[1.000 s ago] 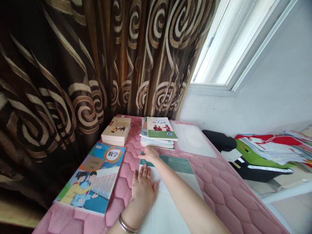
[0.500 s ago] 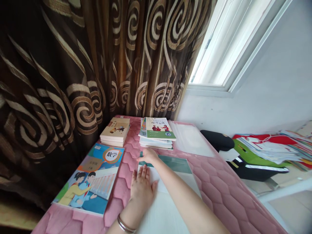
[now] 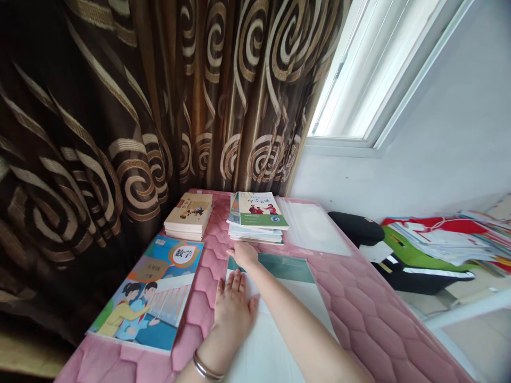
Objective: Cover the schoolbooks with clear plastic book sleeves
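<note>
A pale sheet with a green band along its far end, which looks like a book in a clear plastic cover (image 3: 279,319), lies flat before me. My left hand (image 3: 233,306), with a silver bangle at the wrist, rests palm down on its left side, fingers stretched out. Crossing over from the right, my right arm reaches the far left corner. There my right hand (image 3: 244,255) is curled, its fingers closed at the cover's edge; the fingertips are partly hidden. To the left lies a blue maths textbook (image 3: 147,295) with two cartoon children.
Farther back stand a stack of tan booklets (image 3: 189,215) and a pile of books (image 3: 259,215). Clear plastic covers (image 3: 315,229) lie right of them on the pink quilted surface (image 3: 367,303). A brown curtain (image 3: 223,106) hangs behind; papers (image 3: 435,239) are heaped at right.
My right hand has shifted slightly at the far left corner and looks more curled. My left hand stays pressed flat in the same place.
</note>
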Demonstrator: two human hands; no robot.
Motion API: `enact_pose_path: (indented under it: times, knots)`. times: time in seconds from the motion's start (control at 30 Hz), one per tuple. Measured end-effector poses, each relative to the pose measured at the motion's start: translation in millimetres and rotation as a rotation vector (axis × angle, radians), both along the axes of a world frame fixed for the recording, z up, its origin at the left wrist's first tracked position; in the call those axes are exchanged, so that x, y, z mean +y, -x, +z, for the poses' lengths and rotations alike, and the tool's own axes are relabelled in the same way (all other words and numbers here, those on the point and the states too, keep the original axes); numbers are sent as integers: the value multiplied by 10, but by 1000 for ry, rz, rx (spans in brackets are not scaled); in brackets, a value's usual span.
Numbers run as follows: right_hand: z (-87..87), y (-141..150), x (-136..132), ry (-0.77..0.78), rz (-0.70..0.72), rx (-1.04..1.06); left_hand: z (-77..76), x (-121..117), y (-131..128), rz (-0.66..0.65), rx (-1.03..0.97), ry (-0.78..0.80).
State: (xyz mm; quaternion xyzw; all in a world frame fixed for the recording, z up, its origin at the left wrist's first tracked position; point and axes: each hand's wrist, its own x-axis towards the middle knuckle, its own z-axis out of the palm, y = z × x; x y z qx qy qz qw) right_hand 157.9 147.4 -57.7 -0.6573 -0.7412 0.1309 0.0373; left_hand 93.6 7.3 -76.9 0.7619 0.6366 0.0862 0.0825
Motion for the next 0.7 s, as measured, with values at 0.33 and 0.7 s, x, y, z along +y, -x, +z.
enact_pose_path:
  times: [0.33, 0.7]
  knots:
    - [70, -145, -14, 125, 158, 48, -20, 12, -5, 5, 17, 10]
    - [53, -37, 30, 141, -1, 71, -66, 22, 9, -1, 5, 8]
